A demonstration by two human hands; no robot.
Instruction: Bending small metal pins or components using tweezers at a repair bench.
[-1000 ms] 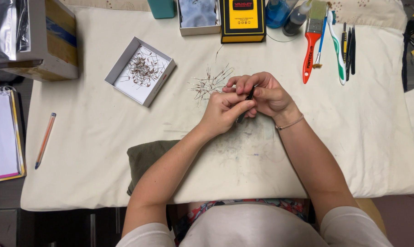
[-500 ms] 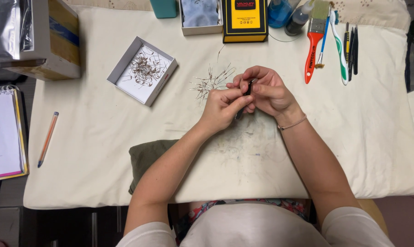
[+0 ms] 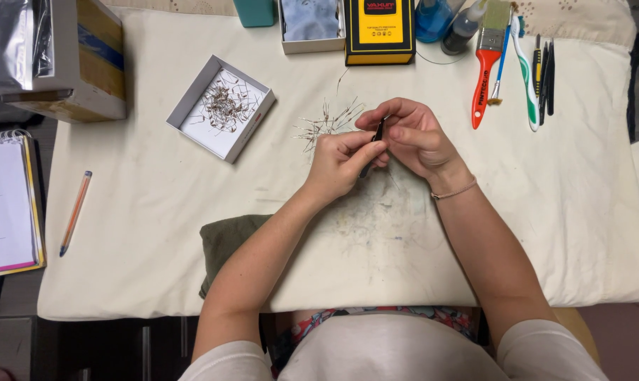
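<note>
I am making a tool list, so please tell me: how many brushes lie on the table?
3, side by side at the table's top right: a red-handled paintbrush, a thin blue-handled brush beside it, then a green-and-white toothbrush. The dark tools farther right look like tweezers, not brushes.

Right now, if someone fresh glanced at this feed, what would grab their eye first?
First the two hands meeting mid-table: the left hand and right hand pinch a thin dark tool between them. Just beyond lies a loose pile of wire-legged parts, with more in the shallow white box to the left. A red-handled brush stands out at upper right.
</note>
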